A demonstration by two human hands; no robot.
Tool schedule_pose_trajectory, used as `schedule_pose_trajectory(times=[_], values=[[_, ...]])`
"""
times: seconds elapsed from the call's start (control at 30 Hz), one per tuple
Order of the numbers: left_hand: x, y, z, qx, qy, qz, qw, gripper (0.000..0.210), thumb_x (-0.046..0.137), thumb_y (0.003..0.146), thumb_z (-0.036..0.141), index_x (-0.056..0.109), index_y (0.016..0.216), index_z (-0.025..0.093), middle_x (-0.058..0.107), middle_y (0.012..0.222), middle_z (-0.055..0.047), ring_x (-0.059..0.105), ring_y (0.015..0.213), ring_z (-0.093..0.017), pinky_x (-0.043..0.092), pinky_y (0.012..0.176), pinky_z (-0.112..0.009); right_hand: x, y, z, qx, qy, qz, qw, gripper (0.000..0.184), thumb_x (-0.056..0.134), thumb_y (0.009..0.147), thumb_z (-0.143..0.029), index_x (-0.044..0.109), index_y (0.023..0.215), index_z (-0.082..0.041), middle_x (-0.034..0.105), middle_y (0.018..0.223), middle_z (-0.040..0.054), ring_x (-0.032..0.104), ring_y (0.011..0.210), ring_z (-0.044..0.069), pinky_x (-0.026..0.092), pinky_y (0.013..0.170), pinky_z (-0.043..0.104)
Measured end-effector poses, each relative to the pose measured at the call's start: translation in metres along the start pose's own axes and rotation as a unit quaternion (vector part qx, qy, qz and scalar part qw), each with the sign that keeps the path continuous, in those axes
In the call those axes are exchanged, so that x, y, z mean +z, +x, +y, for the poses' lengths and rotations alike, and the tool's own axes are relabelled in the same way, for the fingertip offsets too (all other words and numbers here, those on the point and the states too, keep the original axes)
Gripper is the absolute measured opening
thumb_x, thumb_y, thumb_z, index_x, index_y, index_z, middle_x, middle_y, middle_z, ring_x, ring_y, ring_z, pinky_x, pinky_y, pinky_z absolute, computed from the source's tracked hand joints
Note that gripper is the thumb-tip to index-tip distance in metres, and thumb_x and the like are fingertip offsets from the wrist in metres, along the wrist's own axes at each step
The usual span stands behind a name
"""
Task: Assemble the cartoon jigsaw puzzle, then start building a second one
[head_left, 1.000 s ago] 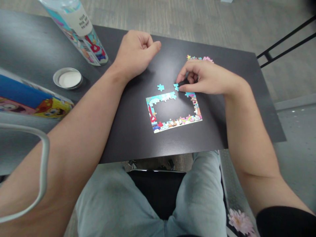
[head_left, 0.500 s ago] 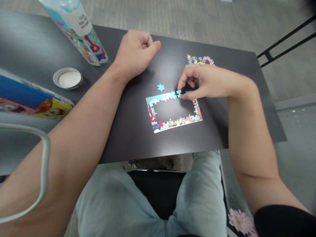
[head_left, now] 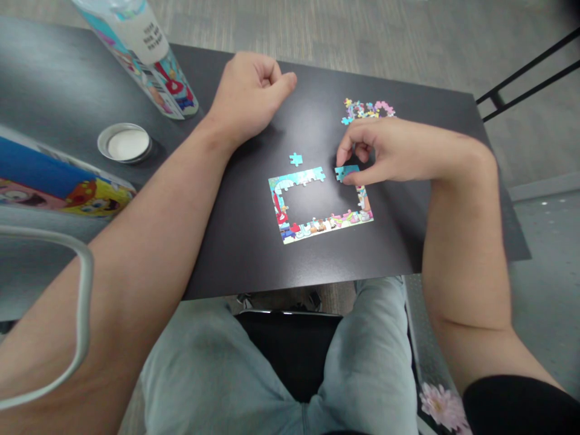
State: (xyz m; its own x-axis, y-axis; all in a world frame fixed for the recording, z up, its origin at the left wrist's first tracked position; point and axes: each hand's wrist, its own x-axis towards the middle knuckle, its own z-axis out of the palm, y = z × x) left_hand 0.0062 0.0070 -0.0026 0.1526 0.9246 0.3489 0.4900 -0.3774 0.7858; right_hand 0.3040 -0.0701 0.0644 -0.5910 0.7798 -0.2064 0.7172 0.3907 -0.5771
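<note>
On the dark table lies a jigsaw border [head_left: 312, 227], a rectangle of joined edge pieces with a gap in its far side. My right hand [head_left: 376, 148] reaches over the far right corner, thumb and fingers closed on a blue jigsaw piece [head_left: 339, 173] at the right of that gap. Whether it is locked into the corner there, I cannot tell. A loose light-blue piece [head_left: 296, 159] lies just beyond the border's far side. My left hand [head_left: 254, 90] rests on the table in a loose fist, and no object shows in it.
Behind my right hand is a pile of jigsaw pieces [head_left: 367, 109]. To the left stand a tall printed tube [head_left: 154, 66], a round metal lid [head_left: 124, 144] and a colourful box [head_left: 58, 181]. A pale cable [head_left: 84, 302] loops at the lower left.
My right hand has shifted right with the blue piece, from the middle of the gap to the corner side. The gap beside the left section looks wider. My left hand stays put.
</note>
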Motion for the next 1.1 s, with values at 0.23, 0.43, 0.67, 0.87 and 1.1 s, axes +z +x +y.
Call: schedule_pose_trajectory(times=[0.23, 0.43, 0.67, 0.87, 1.1], values=[[-0.001, 0.002, -0.007, -0.011, -0.010, -0.002, 1.000, 0.051, 0.078, 0.096, 0.047, 0.049, 0.056, 0.036, 0.042, 0.063, 0.001, 0.033, 0.071, -0.024, 0.026, 0.076, -0.051, -0.002, -0.001, -0.001, -0.002, -0.003, 0.000, 1.000, 0.031, 0.114, 0.085, -0.047, 0.094, 0.102, -0.031, 0.086, 0.109, 0.0056, 0.071, 0.094, 0.029, 0.057, 0.085, 0.047], [-0.001, 0.003, -0.010, -0.006, -0.010, 0.001, 1.000, 0.048, 0.076, 0.086, 0.065, 0.050, 0.056, 0.038, 0.042, 0.064, -0.002, 0.035, 0.073, -0.026, 0.025, 0.078, -0.051, -0.006, 0.002, 0.005, 0.005, 0.012, 0.000, 1.000, 0.033, 0.111, 0.087, -0.057, 0.095, 0.104, -0.034, 0.085, 0.098, 0.0026, 0.067, 0.086, 0.027, 0.053, 0.078, 0.045], [0.000, 0.003, -0.007, -0.002, -0.006, 0.003, 1.000, 0.049, 0.076, 0.090, 0.057, 0.048, 0.056, 0.038, 0.041, 0.063, -0.001, 0.034, 0.071, -0.025, 0.027, 0.078, -0.052, -0.007, 0.002, 0.007, 0.006, 0.069, -0.018, 0.997, 0.040, 0.111, 0.091, -0.070, 0.095, 0.101, -0.035, 0.090, 0.101, 0.0013, 0.073, 0.088, 0.027, 0.056, 0.078, 0.044], [0.000, 0.003, -0.009, 0.011, -0.005, 0.004, 1.000, 0.047, 0.076, 0.095, 0.045, 0.048, 0.057, 0.036, 0.040, 0.062, 0.000, 0.033, 0.071, -0.023, 0.028, 0.077, -0.052, -0.004, 0.001, 0.014, -0.004, 0.094, -0.030, 0.995, 0.040, 0.112, 0.093, -0.070, 0.096, 0.103, -0.035, 0.091, 0.103, 0.0009, 0.075, 0.088, 0.026, 0.056, 0.081, 0.044], [-0.001, -0.001, -0.002, -0.010, -0.013, 0.013, 1.000, 0.047, 0.076, 0.085, 0.060, 0.049, 0.054, 0.037, 0.040, 0.061, -0.002, 0.034, 0.074, -0.025, 0.027, 0.080, -0.052, -0.001, 0.005, 0.012, 0.002, 0.092, -0.024, 0.995, 0.037, 0.111, 0.092, -0.065, 0.093, 0.098, -0.033, 0.091, 0.102, 0.0008, 0.074, 0.089, 0.025, 0.056, 0.083, 0.043]])
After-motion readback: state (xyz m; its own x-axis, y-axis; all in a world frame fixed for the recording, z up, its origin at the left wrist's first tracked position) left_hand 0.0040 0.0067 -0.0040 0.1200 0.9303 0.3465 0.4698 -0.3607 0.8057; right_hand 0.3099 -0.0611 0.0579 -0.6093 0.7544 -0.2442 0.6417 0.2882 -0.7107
